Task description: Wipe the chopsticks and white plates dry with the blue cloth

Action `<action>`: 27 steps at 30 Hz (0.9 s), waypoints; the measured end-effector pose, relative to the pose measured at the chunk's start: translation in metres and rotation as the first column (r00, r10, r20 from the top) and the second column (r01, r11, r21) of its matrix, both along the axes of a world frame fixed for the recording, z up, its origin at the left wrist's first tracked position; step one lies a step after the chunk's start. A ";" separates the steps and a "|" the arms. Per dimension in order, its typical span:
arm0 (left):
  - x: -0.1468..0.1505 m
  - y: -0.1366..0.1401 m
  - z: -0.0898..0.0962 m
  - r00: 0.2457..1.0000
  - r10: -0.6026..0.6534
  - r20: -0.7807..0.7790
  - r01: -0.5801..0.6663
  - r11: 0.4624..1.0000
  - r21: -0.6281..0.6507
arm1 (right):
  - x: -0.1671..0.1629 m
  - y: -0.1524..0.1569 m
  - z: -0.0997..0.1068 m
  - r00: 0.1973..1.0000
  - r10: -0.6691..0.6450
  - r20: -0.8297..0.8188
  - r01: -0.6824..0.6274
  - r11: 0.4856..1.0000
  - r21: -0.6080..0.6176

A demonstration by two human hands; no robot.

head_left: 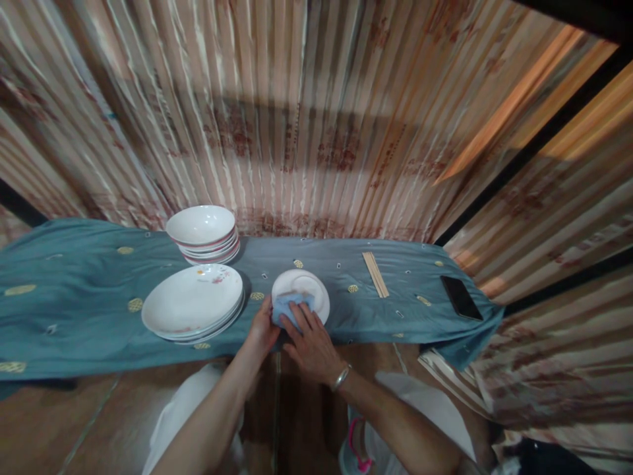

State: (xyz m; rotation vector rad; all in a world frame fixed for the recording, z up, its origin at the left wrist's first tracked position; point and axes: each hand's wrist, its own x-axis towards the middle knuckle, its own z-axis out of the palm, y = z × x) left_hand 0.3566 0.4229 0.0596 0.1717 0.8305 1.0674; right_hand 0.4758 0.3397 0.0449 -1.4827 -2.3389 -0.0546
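Observation:
A small white plate [323, 298] is at the front edge of the cloth-covered table, in front of me. My left hand [264, 328] grips its near left rim, fingers partly hidden. Over the plate's near side lies a light blue cloth [287, 307], bunched up. My right hand [310, 344], with a bracelet at the wrist, presses this cloth onto the plate with its fingers bent over it. Left of the hands, a stack of large white plates [190, 307] with a floral pattern sits on the table.
Behind the large plates stands a stack of white bowls [202, 227] with red bands. Several wooden chopsticks [376, 274] lie to the right, and a black phone [461, 297] lies near the right end of the green tablecloth [89, 297]. A pleated curtain [316, 132] hangs behind.

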 end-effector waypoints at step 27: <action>-0.005 -0.004 0.003 0.999 -0.023 -0.035 0.027 0.995 0.100 | 0.043 0.058 -0.009 0.944 -0.230 -0.236 0.229 0.973 -0.033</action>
